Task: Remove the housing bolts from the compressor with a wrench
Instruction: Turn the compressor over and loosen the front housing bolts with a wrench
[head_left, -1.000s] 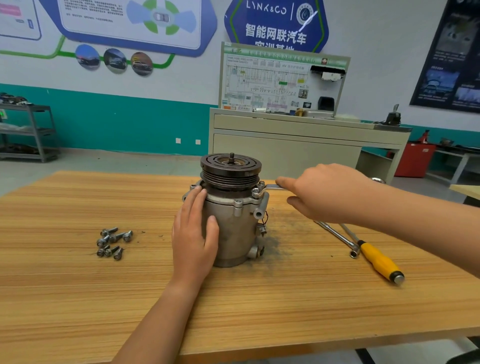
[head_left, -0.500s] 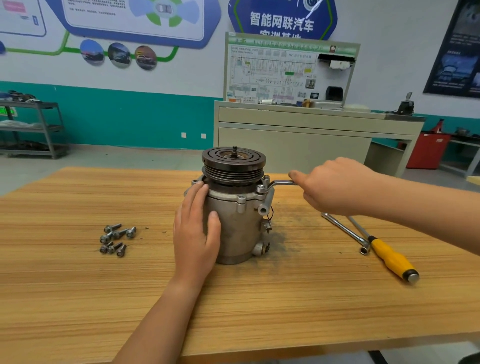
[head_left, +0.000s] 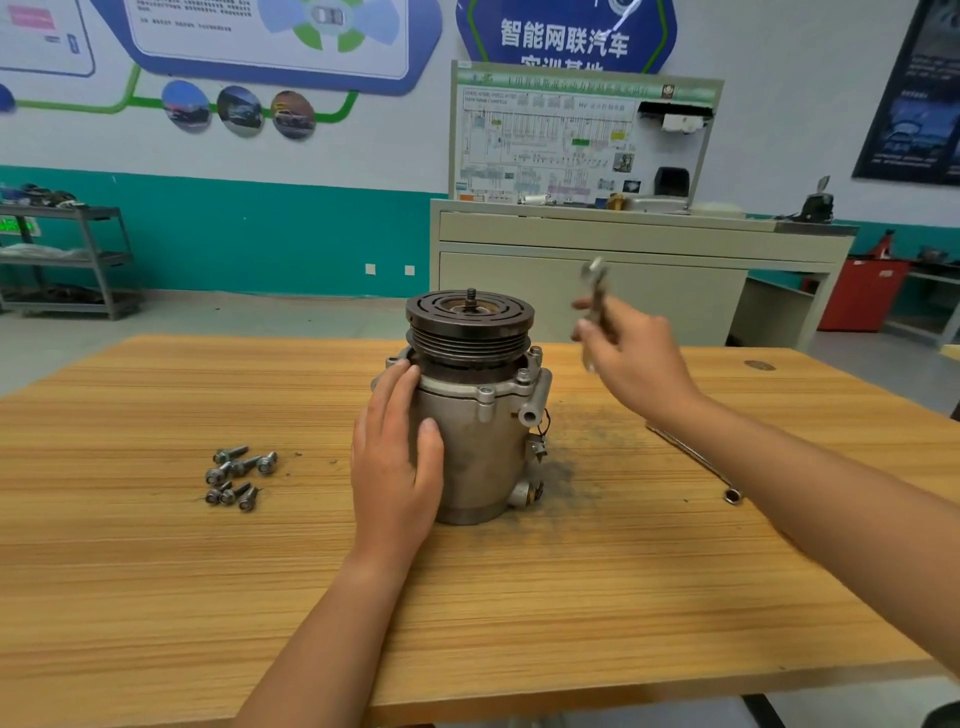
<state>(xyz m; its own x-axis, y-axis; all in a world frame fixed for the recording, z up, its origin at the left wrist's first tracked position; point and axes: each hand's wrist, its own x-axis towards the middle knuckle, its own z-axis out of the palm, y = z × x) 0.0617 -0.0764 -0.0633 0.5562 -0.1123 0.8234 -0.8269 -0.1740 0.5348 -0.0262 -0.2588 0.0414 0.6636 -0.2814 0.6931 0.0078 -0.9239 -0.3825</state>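
A heap of loose bolts (head_left: 239, 475) lies on the counter (head_left: 156, 571) at nine o'clock of the compressor (head_left: 483, 447); several bolt heads (head_left: 522, 375) sit in its flange (head_left: 457, 388), so work likely remains; the compressor stands mid-counter, axis vertical, pulley (head_left: 470, 322) up; the left hand (head_left: 397, 467) presses flat against its side; the right hand (head_left: 634, 358), at two o'clock, grips the blurred wrench (head_left: 597, 288), its shaft near upright, head toward twelve.

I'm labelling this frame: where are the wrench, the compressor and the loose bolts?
wrench (head_left: 597, 296), head view, on its blurred upper shaft.
compressor (head_left: 483, 452), head view, on the bare grey housing wall.
loose bolts (head_left: 244, 466), head view, on a bolt mid-pile.
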